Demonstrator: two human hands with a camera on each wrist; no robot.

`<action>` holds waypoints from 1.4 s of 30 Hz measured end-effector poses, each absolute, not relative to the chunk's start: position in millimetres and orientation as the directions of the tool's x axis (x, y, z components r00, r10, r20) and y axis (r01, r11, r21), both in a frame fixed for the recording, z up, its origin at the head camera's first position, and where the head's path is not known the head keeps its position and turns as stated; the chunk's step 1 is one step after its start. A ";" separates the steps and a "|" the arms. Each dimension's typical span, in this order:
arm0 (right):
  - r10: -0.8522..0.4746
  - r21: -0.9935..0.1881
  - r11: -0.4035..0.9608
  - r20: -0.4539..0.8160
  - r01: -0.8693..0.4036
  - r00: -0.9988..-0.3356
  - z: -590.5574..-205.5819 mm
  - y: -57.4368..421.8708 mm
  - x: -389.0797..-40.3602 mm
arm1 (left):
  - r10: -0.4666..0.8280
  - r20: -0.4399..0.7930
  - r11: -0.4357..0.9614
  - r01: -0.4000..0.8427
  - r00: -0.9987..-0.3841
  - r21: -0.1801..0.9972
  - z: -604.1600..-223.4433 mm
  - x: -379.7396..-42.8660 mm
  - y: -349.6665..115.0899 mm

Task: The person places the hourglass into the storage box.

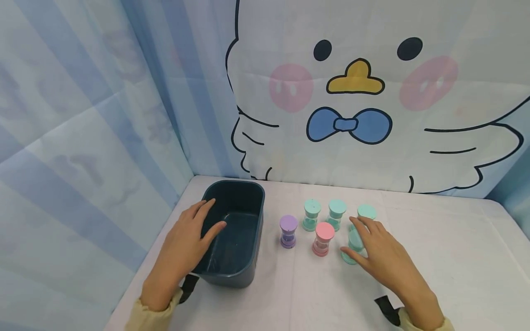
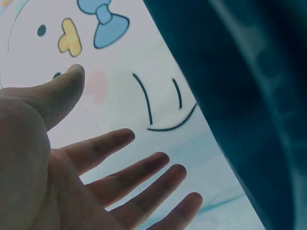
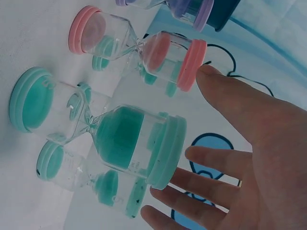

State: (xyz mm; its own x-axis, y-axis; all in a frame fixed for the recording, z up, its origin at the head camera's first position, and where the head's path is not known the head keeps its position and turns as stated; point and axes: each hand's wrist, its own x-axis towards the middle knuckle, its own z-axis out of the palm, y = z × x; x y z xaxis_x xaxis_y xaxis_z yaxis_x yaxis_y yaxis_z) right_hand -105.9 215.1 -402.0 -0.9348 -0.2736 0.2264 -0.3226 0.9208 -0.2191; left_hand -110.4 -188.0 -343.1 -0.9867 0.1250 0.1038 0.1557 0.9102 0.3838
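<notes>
My left hand (image 1: pixel 184 241) hovers over the left rim of a dark teal plastic bin (image 1: pixel 243 276), thumb and fingers spread with nothing in them. In the left wrist view the palm and loosely extended fingers appear beside the bin's wall (image 2: pixel 230 105). My right hand (image 1: pixel 389 255) reaches over the nearest green hourglass (image 1: pixel 355 242), fingers relaxed and apart. The right wrist view has this hourglass (image 3: pixel 122 136) upright on the table, its cap close to the fingertips. Left of it stand a pink hourglass (image 1: pixel 324 232) and a purple hourglass (image 1: pixel 288 225).
Two more green hourglasses (image 1: pixel 312 208) (image 1: pixel 337 209) stand behind the pink one, and another green hourglass (image 1: pixel 367 211) is partly behind my right hand. A white cloth covers the table (image 1: pixel 298 289). Behind it hangs a curtain (image 1: pixel 285 151) with a cartoon print.
</notes>
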 end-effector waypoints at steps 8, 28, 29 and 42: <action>-0.254 -0.235 0.924 0.212 -0.302 -0.944 -402.1 216.5 -106.1 | 0.116 0.096 0.897 0.146 -0.989 0.417 -342.9 -115.2 -204.5; -0.271 -0.261 0.909 0.221 -0.325 -0.937 -405.9 219.4 -107.5 | 0.152 0.140 0.815 0.204 -0.978 0.542 -358.6 -133.3 -237.0; -0.272 -0.262 0.908 0.221 -0.326 -0.937 -406.2 219.5 -107.6 | 0.153 0.140 0.810 0.206 -0.978 0.549 -359.4 -133.8 -238.0; -0.287 -0.244 0.908 0.227 -0.340 -0.931 -408.9 218.1 -108.6 | 0.145 0.108 0.735 0.180 -0.983 0.653 -372.4 -141.6 -251.0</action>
State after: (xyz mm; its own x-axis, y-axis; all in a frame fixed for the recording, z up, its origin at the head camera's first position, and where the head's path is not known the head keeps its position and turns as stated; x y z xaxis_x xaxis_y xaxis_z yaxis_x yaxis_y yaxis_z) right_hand -108.6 218.1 -408.9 -0.9306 -0.2870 0.2271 -0.3397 0.9084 -0.2439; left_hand -141.6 -251.0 -372.4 -0.9835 0.1455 0.1079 0.1804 0.7354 0.6532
